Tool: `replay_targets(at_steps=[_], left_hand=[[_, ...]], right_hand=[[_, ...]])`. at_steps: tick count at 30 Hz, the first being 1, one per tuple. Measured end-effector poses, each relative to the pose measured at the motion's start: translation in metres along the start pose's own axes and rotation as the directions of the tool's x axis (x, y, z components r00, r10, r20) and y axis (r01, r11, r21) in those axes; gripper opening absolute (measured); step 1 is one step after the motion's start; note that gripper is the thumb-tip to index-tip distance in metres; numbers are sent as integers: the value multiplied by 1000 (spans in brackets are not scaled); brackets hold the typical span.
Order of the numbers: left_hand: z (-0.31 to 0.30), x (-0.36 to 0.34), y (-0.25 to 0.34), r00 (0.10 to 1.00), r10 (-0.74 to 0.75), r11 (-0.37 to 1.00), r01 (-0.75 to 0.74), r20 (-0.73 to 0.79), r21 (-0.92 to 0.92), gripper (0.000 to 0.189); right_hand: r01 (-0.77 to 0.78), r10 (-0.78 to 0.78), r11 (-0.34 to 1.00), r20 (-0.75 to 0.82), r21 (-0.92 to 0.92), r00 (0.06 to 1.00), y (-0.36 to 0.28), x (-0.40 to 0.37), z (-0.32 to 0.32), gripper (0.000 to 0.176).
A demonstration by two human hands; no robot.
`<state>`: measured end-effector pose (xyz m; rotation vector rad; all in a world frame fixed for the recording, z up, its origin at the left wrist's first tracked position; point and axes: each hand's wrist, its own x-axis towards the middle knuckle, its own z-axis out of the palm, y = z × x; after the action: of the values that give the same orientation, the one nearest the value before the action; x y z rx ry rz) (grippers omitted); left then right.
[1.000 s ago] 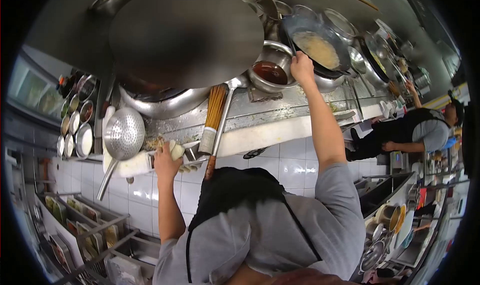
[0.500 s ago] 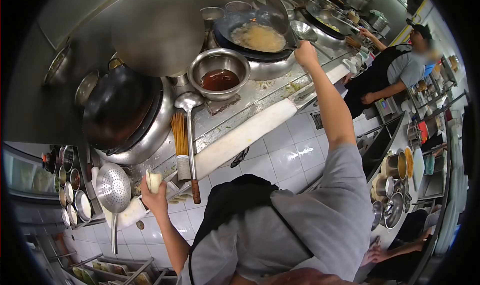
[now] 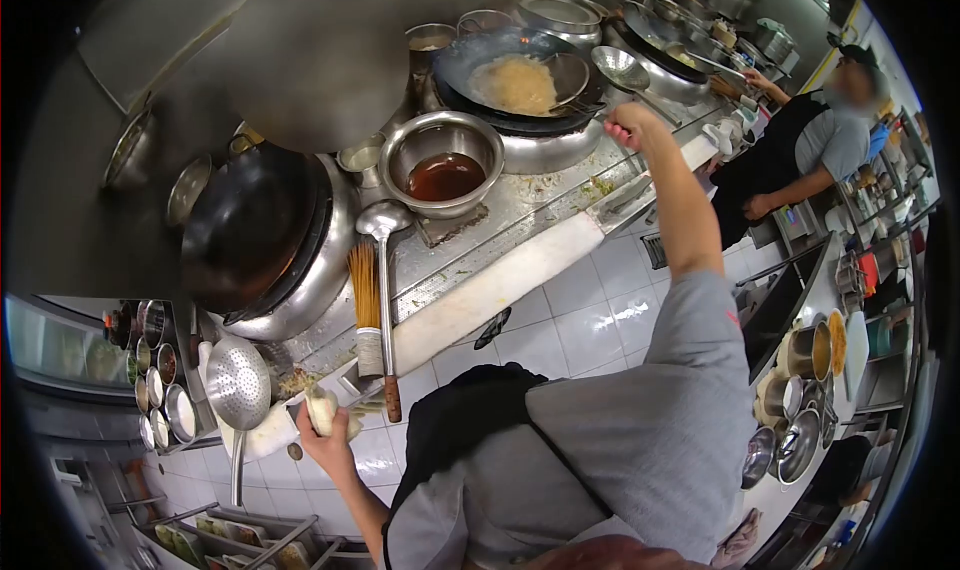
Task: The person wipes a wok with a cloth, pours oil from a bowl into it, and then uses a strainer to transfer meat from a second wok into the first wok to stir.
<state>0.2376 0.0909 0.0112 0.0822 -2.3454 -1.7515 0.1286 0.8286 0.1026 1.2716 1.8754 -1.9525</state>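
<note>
My right hand (image 3: 628, 126) is closed round a utensil's handle at the near right edge of a wok (image 3: 462, 54). The utensil's round metal head (image 3: 568, 78) sits in the wok against pale, frothy liquid (image 3: 518, 86). Lower left, my left hand (image 3: 328, 444) grips a pale folded cloth (image 3: 322, 412), beside a perforated skimmer (image 3: 239, 382). Between my hands are a steel bowl (image 3: 484, 182) of dark red liquid, a ladle (image 3: 383, 222) and a bamboo brush (image 3: 365, 290).
A dark empty wok (image 3: 245, 235) stands on the left burner. A white padded roll (image 3: 500, 288) lines the stove's front edge. At the right, a co-worker (image 3: 800, 140) in a dark apron stands by another wok (image 3: 640, 32). Behind me is a counter with pots (image 3: 808, 352).
The utensil's round head, raised over the wok before, is now down in it. My right hand has moved slightly right and down; my left hand has shifted lower with the cloth.
</note>
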Motion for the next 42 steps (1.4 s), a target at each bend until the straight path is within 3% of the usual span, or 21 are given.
replay_targets(at_steps=[3, 4, 6, 7, 9, 12, 19, 22, 23, 26, 29, 32, 38, 39, 42], left_hand=[[1, 8, 2, 999, -43, 999, 43, 9, 6, 50], [4, 11, 6, 999, -27, 1000, 26, 32, 16, 50], [10, 22, 17, 997, 13, 999, -16, 73, 39, 51], [15, 25, 19, 998, 23, 999, -20, 66, -48, 52], [17, 30, 21, 995, 55, 997, -51, 85, -51, 54], [16, 30, 20, 992, 76, 996, -70, 100, -60, 55], [9, 16, 5, 996, -8, 993, 18, 89, -113, 53], [7, 22, 5, 995, -7, 994, 17, 102, -104, 52], [8, 24, 6, 994, -2, 995, 13, 109, -99, 52], [14, 29, 10, 994, -4, 986, 22, 113, -163, 53], [14, 30, 8, 996, 19, 983, -3, 84, -185, 56], [7, 26, -5, 999, -13, 978, 22, 42, -208, 56], [-9, 16, -36, 992, -119, 962, 125, 40, -244, 50], [-12, 15, -37, 992, -123, 966, 129, 39, -225, 49], [-21, 8, -41, 993, -109, 967, 97, -39, -238, 41]], right_hand=[[94, -95, 946, -10, 309, 995, 27, 11, 55, 26], [116, -154, 922, 76, 370, 985, 36, 17, 69, 25], [178, -245, 846, 69, 502, 967, 51, 32, 92, 10], [209, -272, 807, 34, 552, 962, 57, 21, 107, 8], [221, -315, 752, 43, 621, 948, 65, 19, 114, 24], [214, -331, 711, 50, 670, 942, 77, -11, 111, 26], [448, -432, 794, -138, 411, 891, 75, -66, 120, 32], [573, -558, 819, -174, 46, 812, 53, -90, 145, 27], [608, -612, 790, -165, -81, 773, 50, -70, 146, 26], [430, -652, 672, -206, -603, 730, 19, -80, 177, 25], [350, -862, 385, -198, -854, 467, 17, -65, 192, 23], [342, -828, 475, -280, -811, 486, 12, -93, 203, 21], [272, -785, 374, -147, -887, 601, 45, -65, 178, 31], [248, -809, 417, -233, -874, 539, 57, -51, 170, 32], [222, -793, 374, -186, -900, 580, 46, -86, 154, 24]])
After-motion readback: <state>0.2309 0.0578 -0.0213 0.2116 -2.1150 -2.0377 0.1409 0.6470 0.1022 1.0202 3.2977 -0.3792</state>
